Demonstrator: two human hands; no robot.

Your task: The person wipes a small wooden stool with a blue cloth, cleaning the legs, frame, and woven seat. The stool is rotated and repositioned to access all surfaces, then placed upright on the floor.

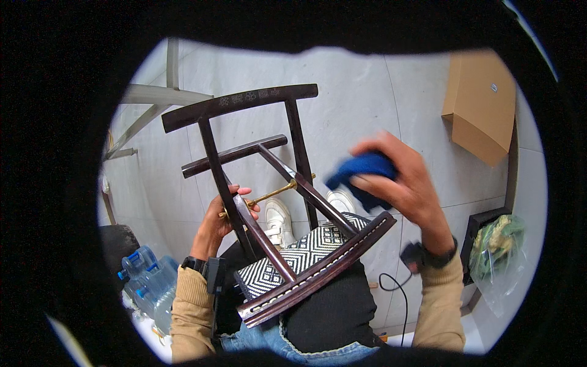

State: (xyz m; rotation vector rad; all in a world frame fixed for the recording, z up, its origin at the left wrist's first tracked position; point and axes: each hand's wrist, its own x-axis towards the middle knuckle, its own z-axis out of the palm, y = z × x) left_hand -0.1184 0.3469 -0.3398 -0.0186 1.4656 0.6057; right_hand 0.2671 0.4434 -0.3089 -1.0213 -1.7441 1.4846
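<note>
A folding stool with dark wooden bars (305,188) lies tilted across my lap. Its woven black-and-white seat (316,245) is nearest my body, and a brass rod (275,192) runs between the crossed legs. My left hand (224,213) grips the stool's legs near the left end of that rod. Off to the right of the frame, my right hand (403,183) holds a bunched dark blue cloth (367,172), clear of the wood; hand and cloth are blurred.
A cardboard box (486,105) stands at the upper right. Below it is a plastic bag of vegetables (497,247). Large clear water bottles (151,280) are at the lower left, with a metal frame (160,96) above. A black cable (406,303) hangs near my right sleeve.
</note>
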